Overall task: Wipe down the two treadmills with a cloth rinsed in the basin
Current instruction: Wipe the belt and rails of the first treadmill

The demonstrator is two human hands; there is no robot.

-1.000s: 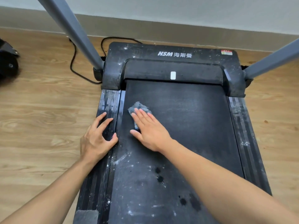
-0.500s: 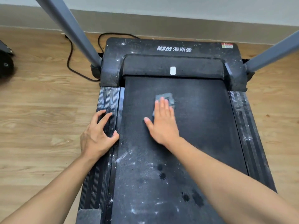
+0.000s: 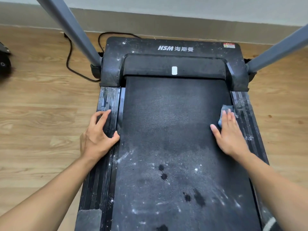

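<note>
Fingers (image 3: 104,116) of the left hand (image 3: 96,139) are bent and spread, tips resting on the ribbed left rail (image 3: 108,100), gripping nothing. Straight fingers (image 3: 229,116) of the right hand (image 3: 230,135) press a grey-blue cloth (image 3: 225,109) flat onto the right edge of the belt (image 3: 175,130), just beside the right rail (image 3: 243,105). Nearest the person the black belt is dusty, flecked white and dotted with dark wet spots (image 3: 164,176). Farther on, the front cover (image 3: 150,45) of the treadmill (image 3: 113,64) carries white lettering. Wooden floor (image 3: 41,114) runs to a grey skirting (image 3: 166,22) under a pale wall. Counted: one treadmill, two rails, a left post (image 3: 71,29) and a right post (image 3: 281,49), one black cable (image 3: 67,61), one cloth, two hands.
</note>
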